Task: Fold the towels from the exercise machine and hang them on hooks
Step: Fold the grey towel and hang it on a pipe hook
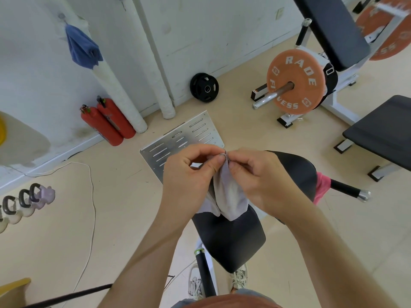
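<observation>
Beige floor spreads around you, open to your left up to the white wall, crossed only by a thin white cable (93, 196). Your left hand (189, 174) and right hand (262, 176) meet in front of you, each pinching the top edge of the pale grey towel (229, 196) between thumb and fingertips, the two pinches touching. The towel hangs down from them in a bunched fold, its lower corners draping over the black padded seat (231, 236) just below. A pink towel (321, 185) hangs at the seat's right edge, beside a black handle bar. On the wall up left, a blue towel (83, 48) hangs from a hook (61, 17). A slotted metal plate (184, 138) lies flat beyond your hands. To your right, the black bench (382, 130) and the orange weight plate (294, 82) crowd the floor.
</observation>
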The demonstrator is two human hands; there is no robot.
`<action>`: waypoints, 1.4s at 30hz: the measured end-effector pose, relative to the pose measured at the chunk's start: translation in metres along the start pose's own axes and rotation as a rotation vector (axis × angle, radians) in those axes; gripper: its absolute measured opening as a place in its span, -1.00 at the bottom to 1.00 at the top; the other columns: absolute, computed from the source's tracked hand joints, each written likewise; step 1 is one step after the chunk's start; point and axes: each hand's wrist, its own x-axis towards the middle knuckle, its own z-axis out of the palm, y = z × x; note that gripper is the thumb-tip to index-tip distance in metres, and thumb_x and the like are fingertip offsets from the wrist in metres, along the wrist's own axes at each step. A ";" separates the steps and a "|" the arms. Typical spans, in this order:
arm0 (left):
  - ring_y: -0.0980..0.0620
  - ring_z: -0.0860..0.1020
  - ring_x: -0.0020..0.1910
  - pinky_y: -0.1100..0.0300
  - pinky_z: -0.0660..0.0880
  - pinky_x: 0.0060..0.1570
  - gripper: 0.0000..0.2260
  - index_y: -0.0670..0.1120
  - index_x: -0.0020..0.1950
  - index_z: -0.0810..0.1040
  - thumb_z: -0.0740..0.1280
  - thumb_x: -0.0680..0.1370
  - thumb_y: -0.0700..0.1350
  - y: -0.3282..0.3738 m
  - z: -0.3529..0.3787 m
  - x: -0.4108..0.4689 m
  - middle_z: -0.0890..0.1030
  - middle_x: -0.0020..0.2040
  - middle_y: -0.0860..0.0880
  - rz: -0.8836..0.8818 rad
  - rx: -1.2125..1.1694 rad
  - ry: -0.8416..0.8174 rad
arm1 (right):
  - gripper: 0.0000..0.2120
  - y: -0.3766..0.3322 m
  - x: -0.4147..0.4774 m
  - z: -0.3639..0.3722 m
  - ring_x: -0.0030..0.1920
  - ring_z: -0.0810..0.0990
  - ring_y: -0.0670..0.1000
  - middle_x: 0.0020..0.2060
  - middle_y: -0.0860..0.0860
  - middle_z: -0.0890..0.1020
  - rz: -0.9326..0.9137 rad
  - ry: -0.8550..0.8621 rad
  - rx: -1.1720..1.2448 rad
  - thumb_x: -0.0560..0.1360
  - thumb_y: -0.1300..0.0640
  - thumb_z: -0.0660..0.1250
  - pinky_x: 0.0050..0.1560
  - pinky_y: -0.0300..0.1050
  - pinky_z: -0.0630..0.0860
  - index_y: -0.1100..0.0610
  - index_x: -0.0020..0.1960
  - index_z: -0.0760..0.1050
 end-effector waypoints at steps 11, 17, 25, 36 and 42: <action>0.13 0.55 -0.27 0.26 0.51 -0.18 -0.96 -0.09 -0.17 0.63 0.44 0.45 -0.14 0.000 -0.004 -0.001 0.61 -0.28 0.02 -0.087 -0.119 -0.125 | -0.77 0.005 -0.001 -0.001 -0.27 0.48 -0.06 -0.33 0.02 0.56 -0.110 0.103 -0.096 0.53 0.16 0.20 -0.26 -0.28 0.38 0.25 -0.16 0.56; 0.14 0.60 -0.04 0.11 0.53 -0.01 -0.76 0.07 0.17 0.57 0.24 0.55 0.07 -0.025 -0.008 -0.009 0.66 -0.05 0.14 -0.016 0.248 -0.411 | -0.81 0.002 0.007 -0.012 -0.23 0.45 -0.30 -0.30 0.02 0.54 -0.159 0.142 -0.091 0.54 0.31 0.17 -0.17 -0.56 0.32 0.29 -0.09 0.56; 0.18 0.50 0.16 0.29 0.43 0.09 -0.90 -0.03 -0.13 0.67 0.36 0.45 -0.08 -0.012 -0.015 -0.004 0.55 0.15 0.15 0.274 0.448 -0.218 | -0.71 -0.002 0.005 -0.005 -0.26 0.42 -0.07 -0.28 0.03 0.53 -0.172 0.029 -0.124 0.56 0.09 0.09 -0.22 -0.40 0.33 0.21 -0.09 0.54; 0.16 0.60 -0.27 0.30 0.54 -0.18 -0.93 -0.08 -0.17 0.66 0.47 0.43 -0.09 -0.003 -0.016 -0.013 0.66 -0.28 0.06 0.205 0.145 0.002 | -0.58 -0.023 0.009 -0.007 -0.13 0.51 0.07 -0.13 0.13 0.58 -0.053 -0.165 -0.281 0.50 0.02 0.04 -0.06 -0.05 0.43 0.25 0.03 0.58; 0.03 0.64 -0.24 0.21 0.57 -0.20 -0.85 -0.01 -0.11 0.63 0.51 0.37 -0.17 0.003 -0.015 -0.008 0.69 -0.27 -0.02 -0.011 -0.085 -0.013 | -0.59 -0.019 0.011 -0.011 -0.11 0.49 0.03 -0.10 0.14 0.59 -0.009 -0.200 -0.340 0.57 0.00 0.06 -0.09 -0.27 0.35 0.25 0.07 0.57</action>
